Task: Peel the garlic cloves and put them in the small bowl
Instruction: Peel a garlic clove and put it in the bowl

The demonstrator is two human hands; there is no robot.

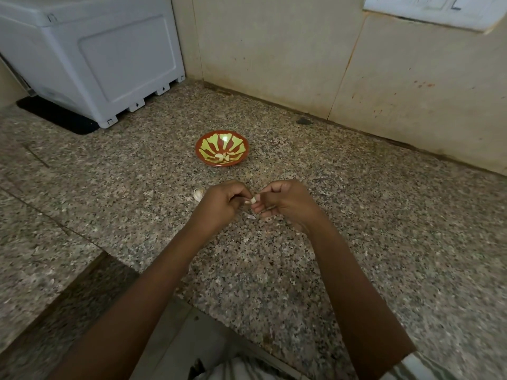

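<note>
While hovering low over speckled granite bench, pinches small pale garlic clove from both ends: left hand fingers curled onto it, right hand fingers clamped on it too. Beyond hands, well apart: small red-brown bowl with yellow-green petal pattern, holding a few peeled pale cloves. Just left of left hand, lying on bench: unpeeled garlic piece. Beneath hands: papery skin scrap.

Speckled granite worktop carried a small red-and-yellow bowl out toward the back wall, a garlic piece closer in, a pale peel scrap nearby, and far left a white appliance sat on a black mat.
</note>
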